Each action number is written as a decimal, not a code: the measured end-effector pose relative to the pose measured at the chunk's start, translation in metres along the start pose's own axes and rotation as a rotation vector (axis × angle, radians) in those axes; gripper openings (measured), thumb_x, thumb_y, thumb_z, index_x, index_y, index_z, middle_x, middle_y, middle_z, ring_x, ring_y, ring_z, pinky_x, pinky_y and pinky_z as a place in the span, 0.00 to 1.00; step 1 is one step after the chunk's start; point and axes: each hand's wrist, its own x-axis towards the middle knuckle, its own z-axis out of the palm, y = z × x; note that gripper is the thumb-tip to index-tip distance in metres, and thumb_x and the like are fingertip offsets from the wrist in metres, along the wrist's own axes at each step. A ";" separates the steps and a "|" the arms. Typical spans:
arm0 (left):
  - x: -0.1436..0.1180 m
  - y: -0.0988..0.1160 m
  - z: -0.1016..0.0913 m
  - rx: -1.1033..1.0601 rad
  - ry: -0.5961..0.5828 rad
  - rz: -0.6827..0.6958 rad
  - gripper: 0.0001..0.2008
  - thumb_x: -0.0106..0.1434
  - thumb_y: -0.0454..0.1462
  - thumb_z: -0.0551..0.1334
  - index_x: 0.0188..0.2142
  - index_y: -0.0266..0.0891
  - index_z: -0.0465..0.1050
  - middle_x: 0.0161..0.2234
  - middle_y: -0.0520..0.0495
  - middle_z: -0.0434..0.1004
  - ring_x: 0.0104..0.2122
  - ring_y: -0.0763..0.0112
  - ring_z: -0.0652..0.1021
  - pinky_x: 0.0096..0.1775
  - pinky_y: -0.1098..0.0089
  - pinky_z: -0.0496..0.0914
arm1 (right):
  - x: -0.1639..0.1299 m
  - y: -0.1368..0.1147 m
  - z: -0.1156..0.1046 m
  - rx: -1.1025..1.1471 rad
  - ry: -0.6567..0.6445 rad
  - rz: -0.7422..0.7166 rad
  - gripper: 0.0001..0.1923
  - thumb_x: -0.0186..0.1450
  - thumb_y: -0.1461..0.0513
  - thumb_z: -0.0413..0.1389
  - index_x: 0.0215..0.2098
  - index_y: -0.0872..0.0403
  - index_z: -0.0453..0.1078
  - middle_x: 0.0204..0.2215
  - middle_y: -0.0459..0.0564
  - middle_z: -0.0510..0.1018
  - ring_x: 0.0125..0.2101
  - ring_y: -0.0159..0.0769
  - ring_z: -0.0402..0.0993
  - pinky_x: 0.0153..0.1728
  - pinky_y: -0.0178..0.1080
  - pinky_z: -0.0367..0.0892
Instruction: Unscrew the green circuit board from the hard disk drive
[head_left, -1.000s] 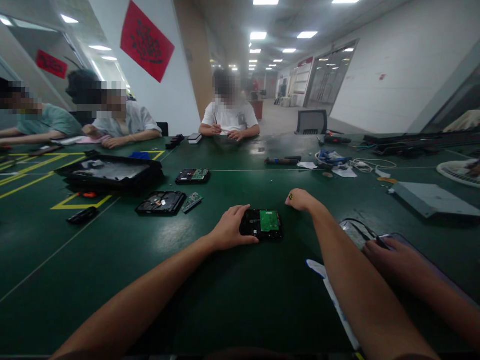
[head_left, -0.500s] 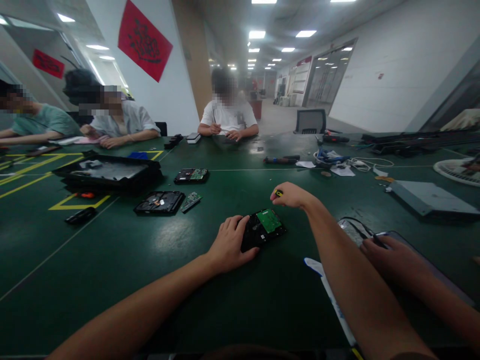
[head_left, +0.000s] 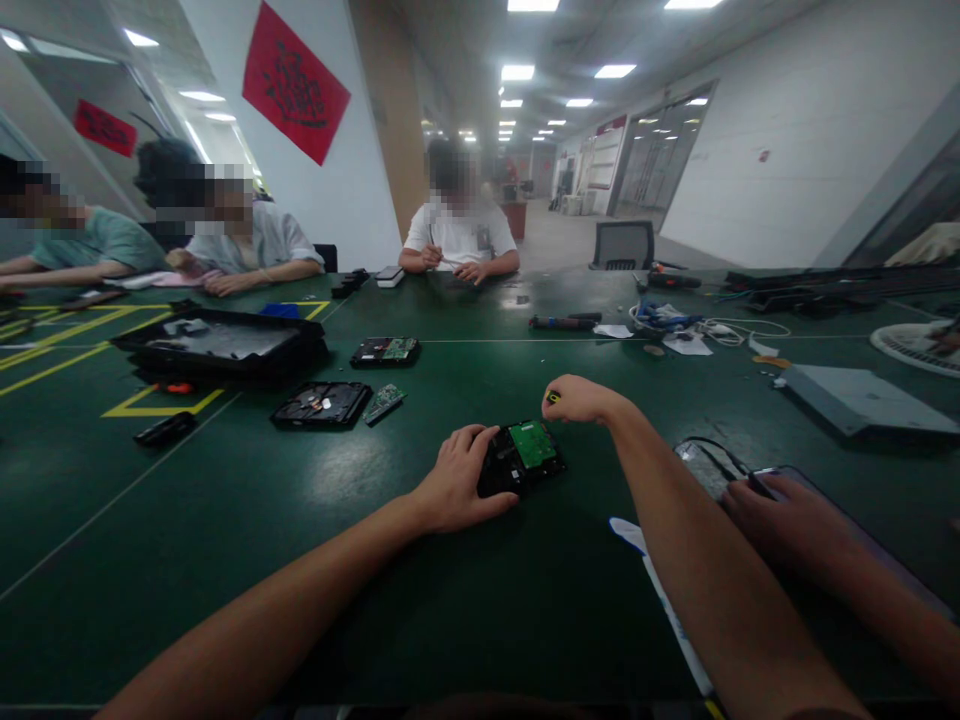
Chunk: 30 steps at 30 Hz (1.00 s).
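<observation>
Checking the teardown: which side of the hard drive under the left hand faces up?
Board side up: the hard drive shows its green circuit board on top while the left hand grips its left edge.

Bare table (head_left: pixel 247 520) lies open left of the hard drive (head_left: pixel 521 457); a co-worker's hand (head_left: pixel 780 520) crowds its right.

- An electronics workshop in an office building is shown.
- A large green table (head_left: pixel 225 520) is shared by seated people.
- Opened hard drives (head_left: pixel 321 405), circuit boards (head_left: pixel 385 402) and cables (head_left: pixel 705 325) are spread about.
</observation>
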 end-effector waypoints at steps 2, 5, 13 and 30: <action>0.001 0.001 0.000 -0.009 -0.009 0.019 0.49 0.59 0.58 0.67 0.72 0.44 0.51 0.68 0.34 0.59 0.66 0.43 0.62 0.66 0.45 0.60 | 0.000 -0.001 0.000 -0.002 -0.014 -0.018 0.05 0.56 0.65 0.60 0.29 0.56 0.79 0.25 0.48 0.80 0.25 0.33 0.74 0.25 0.33 0.64; -0.002 0.003 0.000 0.004 0.007 0.009 0.47 0.61 0.57 0.66 0.72 0.43 0.52 0.67 0.35 0.61 0.65 0.45 0.64 0.65 0.47 0.62 | 0.000 -0.002 -0.001 -0.004 -0.005 -0.034 0.07 0.55 0.64 0.60 0.30 0.56 0.80 0.24 0.48 0.80 0.25 0.34 0.74 0.25 0.34 0.64; 0.016 0.008 -0.008 0.052 0.150 -0.059 0.27 0.70 0.52 0.59 0.62 0.43 0.68 0.56 0.38 0.74 0.57 0.50 0.73 0.58 0.51 0.70 | -0.004 -0.016 -0.003 0.142 0.063 -0.149 0.09 0.55 0.61 0.63 0.35 0.55 0.81 0.29 0.48 0.81 0.29 0.34 0.74 0.29 0.34 0.67; 0.081 -0.004 -0.011 -0.007 0.107 -0.036 0.08 0.69 0.41 0.62 0.41 0.40 0.78 0.39 0.45 0.82 0.39 0.61 0.80 0.42 0.65 0.71 | 0.005 -0.004 0.009 0.283 0.012 -0.019 0.08 0.56 0.63 0.64 0.35 0.56 0.80 0.27 0.47 0.77 0.26 0.31 0.67 0.23 0.32 0.59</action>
